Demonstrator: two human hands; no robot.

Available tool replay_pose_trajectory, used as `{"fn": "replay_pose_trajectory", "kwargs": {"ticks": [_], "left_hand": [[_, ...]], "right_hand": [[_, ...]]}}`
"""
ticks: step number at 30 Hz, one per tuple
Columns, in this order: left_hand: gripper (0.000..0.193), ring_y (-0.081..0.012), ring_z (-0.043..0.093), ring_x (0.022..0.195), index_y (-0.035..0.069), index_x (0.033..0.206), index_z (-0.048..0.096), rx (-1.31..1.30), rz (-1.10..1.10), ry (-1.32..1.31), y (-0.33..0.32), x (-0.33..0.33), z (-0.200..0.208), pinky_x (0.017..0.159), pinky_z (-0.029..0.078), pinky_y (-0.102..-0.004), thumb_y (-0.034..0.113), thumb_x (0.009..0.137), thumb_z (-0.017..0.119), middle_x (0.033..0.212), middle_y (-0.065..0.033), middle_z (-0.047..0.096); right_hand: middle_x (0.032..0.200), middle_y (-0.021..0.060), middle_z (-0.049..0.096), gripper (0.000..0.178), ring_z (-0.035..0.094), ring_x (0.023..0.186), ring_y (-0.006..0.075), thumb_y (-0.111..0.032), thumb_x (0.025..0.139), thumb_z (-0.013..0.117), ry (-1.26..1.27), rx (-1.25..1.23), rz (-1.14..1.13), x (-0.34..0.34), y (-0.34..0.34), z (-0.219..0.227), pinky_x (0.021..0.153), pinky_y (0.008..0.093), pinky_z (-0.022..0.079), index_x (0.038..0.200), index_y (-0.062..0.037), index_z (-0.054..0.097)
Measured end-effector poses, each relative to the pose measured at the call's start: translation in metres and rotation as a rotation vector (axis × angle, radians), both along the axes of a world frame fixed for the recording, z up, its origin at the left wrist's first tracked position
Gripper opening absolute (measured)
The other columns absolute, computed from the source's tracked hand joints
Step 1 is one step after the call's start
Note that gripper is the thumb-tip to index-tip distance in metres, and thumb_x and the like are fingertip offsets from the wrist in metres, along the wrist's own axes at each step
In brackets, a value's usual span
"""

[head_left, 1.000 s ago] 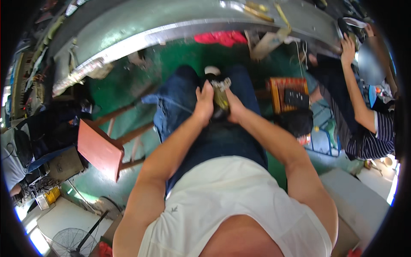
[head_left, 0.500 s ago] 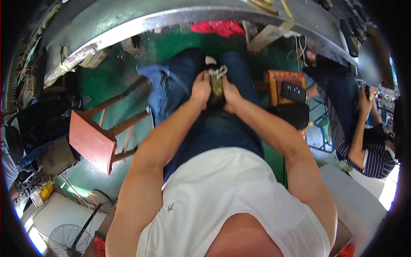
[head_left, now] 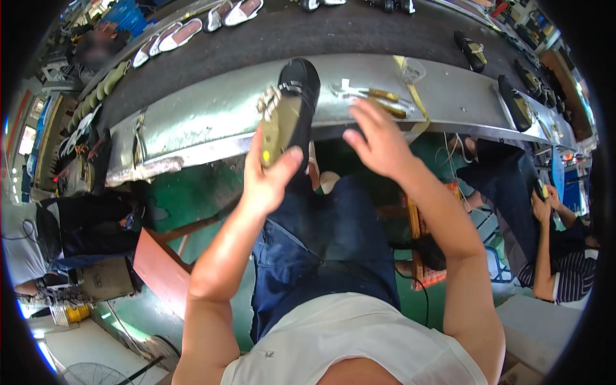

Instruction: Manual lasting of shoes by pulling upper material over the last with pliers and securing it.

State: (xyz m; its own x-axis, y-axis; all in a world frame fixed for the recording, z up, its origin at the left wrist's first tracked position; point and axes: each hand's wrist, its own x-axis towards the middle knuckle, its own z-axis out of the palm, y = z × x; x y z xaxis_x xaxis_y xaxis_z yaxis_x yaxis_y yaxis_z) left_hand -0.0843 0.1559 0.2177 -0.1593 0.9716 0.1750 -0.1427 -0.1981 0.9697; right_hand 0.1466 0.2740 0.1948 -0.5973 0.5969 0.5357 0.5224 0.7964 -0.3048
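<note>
Lifted higher, one black shoe is gripped by the left hand, the empty right hand near two yellow handles.

Shiny grey metal bench: yellow-handled slender tools, a black shoe.
Flat dark belt: white pink-lined shoes.

A pink stool and a caged fan show lower left.

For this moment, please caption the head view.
Left hand holds a black shoe at the metal bench; open right hand near tools.
</note>
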Motion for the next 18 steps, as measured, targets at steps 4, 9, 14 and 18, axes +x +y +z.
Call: {"fn": "replay_pose_trajectory", "kwargs": {"ticks": [4, 9, 14, 18], "left_hand": [[0.078, -0.0215, 0.059, 0.118, -0.005, 0.149, 0.039, 0.034, 0.020, 0.246, 0.156, -0.024, -0.003, 0.102, 0.047, -0.0342, 0.018, 0.085, 0.076, 0.132, -0.0149, 0.060], [0.075, -0.0221, 0.063, 0.113, -0.003, 0.144, 0.047, -0.081, 0.041, 0.247, 0.330, -0.030, -0.023, 0.098, 0.048, -0.0332, 0.034, 0.086, 0.077, 0.126, -0.0150, 0.065], [0.077, -0.0338, 0.066, 0.113, 0.001, 0.140, 0.056, 0.010, 0.038, 0.861, 0.418, -0.056, -0.046, 0.100, 0.050, -0.0379, 0.056, 0.088, 0.071, 0.121, -0.0206, 0.069], [0.082, -0.0392, 0.057, 0.125, 0.001, 0.138, 0.057, 0.106, -0.051, 0.862, 0.458, -0.112, -0.056, 0.109, 0.043, -0.0420, 0.063, 0.086, 0.068, 0.136, -0.0267, 0.059]], "right_hand": [[0.130, 0.0186, 0.059, 0.045, 0.050, 0.127, 0.0368, -0.030, 0.090, 0.066, -0.198, 0.123, -0.234, 0.034, 0.090, -0.028, 0.104, 0.0508, 0.039, 0.121, 0.0019, 0.060], [0.126, 0.0188, 0.061, 0.044, 0.054, 0.121, 0.0382, -0.030, 0.087, 0.067, -0.164, 0.129, -0.227, 0.034, 0.098, -0.033, 0.100, 0.0509, 0.042, 0.118, 0.0003, 0.062], [0.128, 0.0208, 0.060, 0.050, 0.054, 0.122, 0.0416, -0.027, 0.081, 0.072, -0.163, 0.050, -0.214, 0.035, 0.108, -0.026, 0.103, 0.0543, 0.040, 0.121, 0.0008, 0.062], [0.131, 0.0225, 0.058, 0.053, 0.052, 0.125, 0.0444, -0.027, 0.078, 0.073, -0.207, -0.005, -0.220, 0.038, 0.115, -0.023, 0.104, 0.0570, 0.039, 0.121, 0.0013, 0.062]]}}
